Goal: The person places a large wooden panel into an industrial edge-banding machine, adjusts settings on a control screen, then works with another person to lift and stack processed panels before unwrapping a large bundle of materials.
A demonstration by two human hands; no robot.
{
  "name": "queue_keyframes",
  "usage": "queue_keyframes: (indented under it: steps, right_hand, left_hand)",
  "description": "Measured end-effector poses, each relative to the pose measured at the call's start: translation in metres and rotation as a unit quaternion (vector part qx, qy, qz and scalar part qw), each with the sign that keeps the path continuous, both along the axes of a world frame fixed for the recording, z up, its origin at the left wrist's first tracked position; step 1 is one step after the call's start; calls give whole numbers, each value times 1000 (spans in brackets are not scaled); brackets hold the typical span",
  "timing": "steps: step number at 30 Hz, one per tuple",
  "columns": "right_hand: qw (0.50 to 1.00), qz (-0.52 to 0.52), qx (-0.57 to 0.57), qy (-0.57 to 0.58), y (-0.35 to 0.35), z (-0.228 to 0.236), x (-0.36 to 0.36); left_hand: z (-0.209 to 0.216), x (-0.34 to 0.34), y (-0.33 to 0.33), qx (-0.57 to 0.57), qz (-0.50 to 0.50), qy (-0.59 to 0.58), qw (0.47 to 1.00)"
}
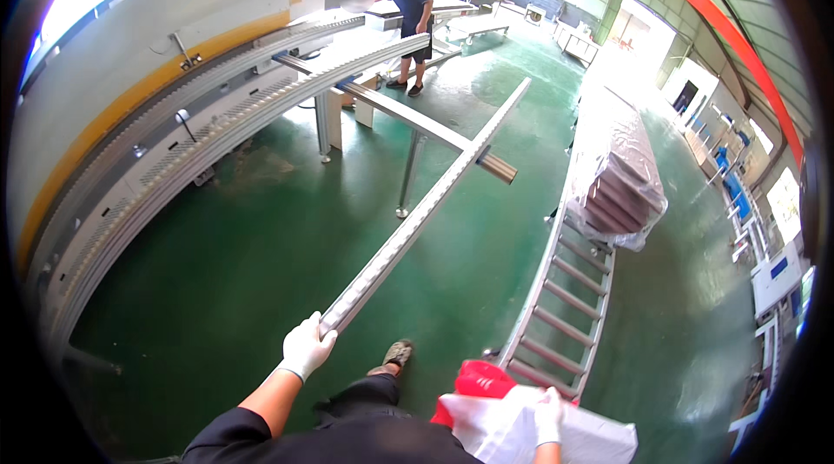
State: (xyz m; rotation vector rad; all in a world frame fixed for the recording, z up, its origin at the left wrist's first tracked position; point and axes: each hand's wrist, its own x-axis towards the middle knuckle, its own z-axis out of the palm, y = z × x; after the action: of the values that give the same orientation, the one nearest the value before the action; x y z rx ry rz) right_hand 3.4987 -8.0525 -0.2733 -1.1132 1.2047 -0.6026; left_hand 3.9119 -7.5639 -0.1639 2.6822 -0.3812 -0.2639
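My left hand, in a white glove, is closed round the near end of a long, narrow metal roller rail. Small pale wheels run along its top, and its far part rests across a crossbar. At the lower right my right hand, also gloved in white, is closed on a white sheet. A bright red piece of fabric or wrapping bunches up beside that sheet. Against the right hand lies a pale, flat-sided slab; its underside is hidden.
A roller conveyor carries stacked brown panels in clear wrap on the right. Along the left runs a long machine with a yellow stripe. Another person stands beyond the crossbar, whose supporting leg reaches the green floor.
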Motion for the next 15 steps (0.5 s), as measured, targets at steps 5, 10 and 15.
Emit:
queue_keyframes:
  steps: [5, 10, 15]
  right_hand:
    - [979, 50, 148, 132, -40, -26, 67]
    - [956, 67, 181, 220, -103, -56, 126]
    - [940, 80, 210, 258, -222, -100, 205]
  left_hand:
    - [-7, 129, -185, -31, -39, 12, 999]
    - [-1, 261, -363, -13, -82, 2, 997]
    - [-8, 386, -548, -9, -56, -9, 998]
